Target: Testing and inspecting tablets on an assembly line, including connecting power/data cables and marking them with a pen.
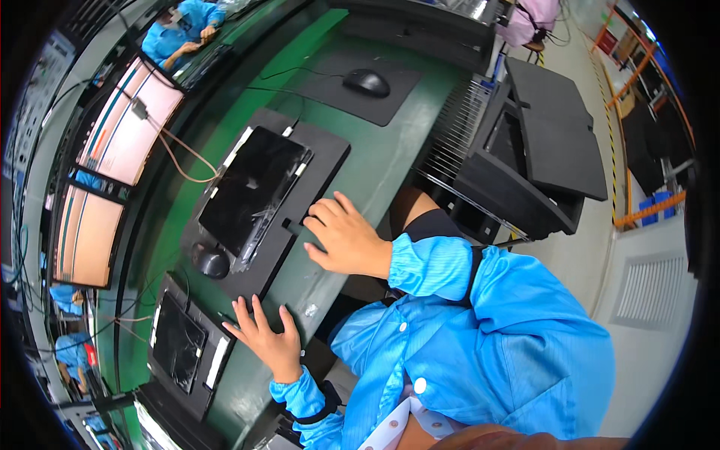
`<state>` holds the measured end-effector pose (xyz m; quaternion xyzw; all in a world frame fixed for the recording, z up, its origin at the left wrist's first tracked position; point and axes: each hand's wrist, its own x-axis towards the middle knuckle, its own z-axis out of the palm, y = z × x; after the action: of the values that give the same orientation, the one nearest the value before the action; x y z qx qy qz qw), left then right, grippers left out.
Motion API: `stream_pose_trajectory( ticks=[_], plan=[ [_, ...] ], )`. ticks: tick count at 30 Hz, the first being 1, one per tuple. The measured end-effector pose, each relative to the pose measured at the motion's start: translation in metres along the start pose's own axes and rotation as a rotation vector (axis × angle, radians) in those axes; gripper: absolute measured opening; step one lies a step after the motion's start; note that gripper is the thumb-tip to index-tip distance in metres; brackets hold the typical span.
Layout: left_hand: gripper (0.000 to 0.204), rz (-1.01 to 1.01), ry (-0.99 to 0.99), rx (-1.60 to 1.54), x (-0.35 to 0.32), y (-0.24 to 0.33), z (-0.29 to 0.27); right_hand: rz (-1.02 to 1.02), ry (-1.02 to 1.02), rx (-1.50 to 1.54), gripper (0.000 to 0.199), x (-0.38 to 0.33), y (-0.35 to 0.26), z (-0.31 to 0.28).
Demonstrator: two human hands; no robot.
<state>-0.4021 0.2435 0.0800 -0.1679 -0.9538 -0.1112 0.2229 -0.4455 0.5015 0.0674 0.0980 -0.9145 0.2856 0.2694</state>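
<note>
A black tablet-like device (255, 191) with clear film along its edges lies on a dark foam pad (326, 154), with a white cable plug at its far right corner. My right hand (346, 236) is beside the pad's near edge, palm down, fingers spread and holding nothing. Lower left, my left hand (268, 341) hovers over or rests on the green table (300, 296), fingers apart, near a thin dark pen-like thing (227, 318). A second black tablet-like device (178, 341) lies on another dark pad beyond that hand. Whether either hand touches a surface, I cannot tell.
A black mouse (211, 260) sits by the first device, another mouse (367, 82) on a black mat (397, 97). Two lit monitors (131, 124) stand behind, with hanging cables. Black foam trays (555, 127) are piled on a wire rack at right. A person in blue (176, 34) works farther off.
</note>
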Motion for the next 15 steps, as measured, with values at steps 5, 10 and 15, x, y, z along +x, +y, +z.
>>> stream_pose_trajectory(
  ticks=[5, 10, 15],
  plan=[
    [0.056, 0.049, -0.02, 0.049, -0.003, 0.0, -0.001, -0.004, -0.224, 0.03, 0.048, 0.001, 0.0, -0.026],
    [0.042, 0.012, 0.087, 0.026, -0.008, -0.006, 0.001, 0.022, 0.103, -0.411, 0.035, -0.038, 0.095, -0.221],
    [0.024, -0.018, 0.347, -0.055, -0.007, 0.009, -0.016, 0.927, 0.218, -1.257, 0.07, -0.183, 0.228, -0.434]
  ],
)
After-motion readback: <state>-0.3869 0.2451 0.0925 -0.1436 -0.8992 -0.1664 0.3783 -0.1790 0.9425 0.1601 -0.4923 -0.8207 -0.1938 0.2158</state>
